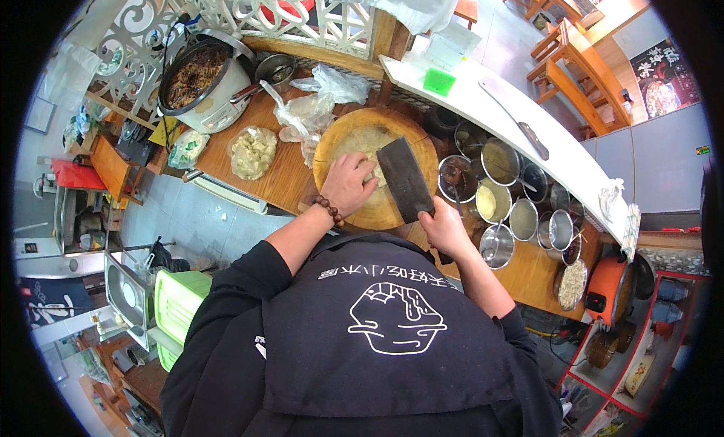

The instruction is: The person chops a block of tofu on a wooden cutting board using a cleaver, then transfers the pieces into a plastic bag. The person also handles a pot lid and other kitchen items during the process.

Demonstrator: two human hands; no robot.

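Note:
On a round wooden chopping block lies some pale food, partly hidden under fingers. My left hand, with a brown bead bracelet at the wrist, curls its fingers down over this food, against the block. My right hand grips the handle of a dark, broad-bladed cleaver. The blade lies tilted over the right half of the block, its far left edge close beside the food and my left fingertips. A clear plastic bag of pale lumps sits left of the block.
Several metal pots with ladles and contents crowd the counter on the right. Beyond them a long knife lies on a white ledge. At back left stand an open cooker of dark food and crumpled plastic bags.

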